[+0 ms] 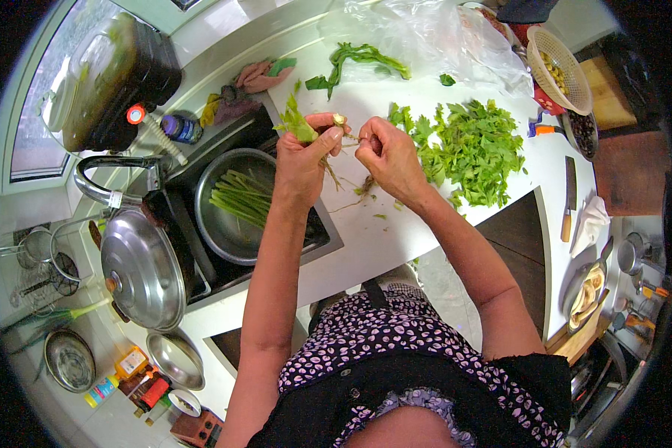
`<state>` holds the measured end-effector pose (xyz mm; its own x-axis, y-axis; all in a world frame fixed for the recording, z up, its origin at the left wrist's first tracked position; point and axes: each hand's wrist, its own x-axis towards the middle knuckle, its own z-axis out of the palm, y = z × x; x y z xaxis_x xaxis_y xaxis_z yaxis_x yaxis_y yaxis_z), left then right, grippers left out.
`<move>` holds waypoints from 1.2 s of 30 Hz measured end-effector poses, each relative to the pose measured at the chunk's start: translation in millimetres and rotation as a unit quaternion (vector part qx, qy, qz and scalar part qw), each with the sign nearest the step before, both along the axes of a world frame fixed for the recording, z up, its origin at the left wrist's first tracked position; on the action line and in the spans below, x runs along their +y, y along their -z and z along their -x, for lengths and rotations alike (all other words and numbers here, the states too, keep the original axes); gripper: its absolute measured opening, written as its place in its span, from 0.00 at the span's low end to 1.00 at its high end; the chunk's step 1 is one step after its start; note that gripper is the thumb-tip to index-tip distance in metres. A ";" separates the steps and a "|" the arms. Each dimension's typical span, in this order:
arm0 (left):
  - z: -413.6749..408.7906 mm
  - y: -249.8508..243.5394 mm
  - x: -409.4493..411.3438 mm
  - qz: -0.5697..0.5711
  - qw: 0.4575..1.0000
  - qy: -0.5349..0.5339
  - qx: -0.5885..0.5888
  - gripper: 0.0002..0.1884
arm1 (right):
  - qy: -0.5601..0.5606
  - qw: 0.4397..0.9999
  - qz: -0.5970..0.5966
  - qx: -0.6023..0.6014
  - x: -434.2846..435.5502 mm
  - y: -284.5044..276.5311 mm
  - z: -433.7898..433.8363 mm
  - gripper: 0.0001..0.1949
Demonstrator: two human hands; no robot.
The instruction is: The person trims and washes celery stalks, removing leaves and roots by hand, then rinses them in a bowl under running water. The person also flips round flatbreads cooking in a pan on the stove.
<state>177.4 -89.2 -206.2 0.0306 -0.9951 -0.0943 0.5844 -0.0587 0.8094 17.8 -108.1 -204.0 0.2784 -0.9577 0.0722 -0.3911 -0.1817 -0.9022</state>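
Note:
My left hand grips a short celery base with small pale green leaves. Its cut pale end shows between thumb and fingers, and thin roots hang below. Close on the right, the curled fingers of my right hand pinch the stringy roots beside that end. Under the hands, brown root scraps lie on the white counter. A heap of green celery leaves spreads right of my right hand. Cut celery stalks rest in a metal basin in the sink, left of my left forearm.
Wilted green stems and a clear plastic bag lie at the back. A cleaver lies at the right near a white cloth. A faucet and a lidded metal pot stand left of the basin.

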 end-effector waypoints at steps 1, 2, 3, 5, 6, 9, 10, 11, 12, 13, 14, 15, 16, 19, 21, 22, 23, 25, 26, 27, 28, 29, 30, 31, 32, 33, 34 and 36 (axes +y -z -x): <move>0.7 -0.9 0.2 0.001 1.000 -0.001 -0.003 0.10 | 0.003 1.000 -0.015 -0.008 0.3 -0.4 0.2 0.03; 1.2 -1.6 0.3 0.003 1.000 -0.002 -0.005 0.10 | 0.006 0.999 -0.030 -0.016 0.5 -0.7 0.6 0.02; 1.6 -2.3 0.2 0.004 1.000 -0.003 -0.008 0.10 | 0.006 0.999 -0.034 -0.019 0.3 -0.7 0.8 0.02; 1.9 -3.6 0.5 0.004 1.000 -0.002 -0.031 0.09 | 0.006 0.999 -0.041 -0.024 -0.3 -0.3 1.1 0.02; 2.0 -4.0 1.0 0.003 0.999 -0.001 -0.043 0.08 | 0.007 0.999 -0.041 -0.023 -0.4 -0.5 1.3 0.02; 3.6 -7.4 1.0 0.008 0.998 -0.001 -0.060 0.09 | 0.009 0.999 -0.041 -0.026 -1.0 -0.3 2.2 0.02; 3.8 -7.5 1.1 0.010 0.997 0.000 -0.075 0.09 | 0.011 0.999 -0.042 -0.031 -1.1 0.9 2.4 0.02; 3.9 -7.5 1.1 0.012 0.996 0.001 -0.089 0.09 | 0.013 0.998 -0.043 -0.035 -1.2 1.6 2.7 0.02; 3.7 -7.4 1.0 0.014 0.995 0.001 -0.104 0.09 | 0.012 0.998 -0.043 -0.036 -1.6 1.8 2.8 0.02; 3.5 -7.3 0.8 0.019 0.994 0.002 -0.110 0.09 | 0.012 0.998 -0.044 -0.036 -1.9 1.7 2.9 0.02; 3.3 -7.1 0.5 0.025 0.993 0.003 -0.117 0.10 | 0.012 0.998 -0.044 -0.036 -2.2 1.6 2.8 0.02; 3.2 -7.2 0.5 0.030 0.992 0.004 -0.123 0.10 | 0.013 0.998 -0.045 -0.035 -2.2 1.2 2.7 0.02; 3.0 -7.8 0.6 0.030 0.991 0.003 -0.127 0.10 | 0.014 0.998 -0.045 -0.034 -2.1 0.5 2.3 0.02; 2.4 -11.5 1.2 0.025 0.990 0.000 -0.141 0.10 | 0.009 0.998 -0.046 -0.031 -2.5 2.5 2.4 0.02; 1.6 -13.5 1.5 0.013 0.988 -0.001 -0.152 0.10 | 0.012 0.997 -0.055 -0.052 -2.3 3.1 2.3 0.04; 0.2 -13.7 1.3 0.005 0.987 -0.009 -0.159 0.10 | 0.018 0.995 -0.064 -0.073 -1.5 1.6 1.9 0.06; -2.0 -13.6 1.0 -0.003 0.986 -0.018 -0.166 0.10 | 0.023 0.993 -0.073 -0.095 -0.7 -0.6 1.5 0.07; -5.3 -9.6 1.2 -0.018 0.985 -0.027 -0.168 0.10 | 0.010 0.991 -0.069 -0.114 0.5 -14.1 0.2 0.10; -7.2 -3.7 1.0 -0.024 0.986 -0.028 -0.162 0.09 | 0.002 0.990 -0.068 -0.124 0.8 -17.6 -1.1 0.11; -7.9 -0.6 0.7 -0.030 0.987 -0.026 -0.156 0.09 | -0.008 0.989 -0.075 -0.131 0.6 -16.9 -3.3 0.11; -6.6 1.5 2.6 -0.048 0.986 -0.019 -0.160 0.10 | -0.019 0.987 -0.083 -0.137 0.1 -14.8 -6.8 0.10; -3.4 2.4 5.5 -0.066 0.984 -0.012 -0.164 0.11 | -0.031 0.985 -0.090 -0.143 -0.7 -11.7 -9.7 0.10; -1.6 3.9 6.9 -0.084 0.982 -0.003 -0.169 0.12 | -0.020 0.979 -0.102 -0.174 -2.6 -3.9 -11.0 0.10; -3.3 8.6 9.0 -0.098 0.985 0.003 -0.145 0.12 | -0.011 0.972 -0.115 -0.203 -5.4 8.7 -13.6 0.10; -5.2 15.3 11.5 -0.111 0.986 0.009 -0.121 0.13 | -0.002 0.964 -0.128 -0.233 -9.5 19.6 -16.0 0.10; -7.8 19.8 14.5 -0.127 0.987 0.013 -0.098 0.14 | 0.010 0.965 -0.148 -0.217 -14.5 28.1 -18.2 0.10; -12.2 19.0 17.8 -0.150 0.983 0.001 -0.103 0.16 | 0.024 0.965 -0.167 -0.200 -21.9 34.9 -17.8 0.10; -27.2 27.6 26.2 -0.188 0.978 -0.036 -0.077 0.16 | 0.032 0.982 -0.156 -0.101 -47.7 69.3 -8.8 0.12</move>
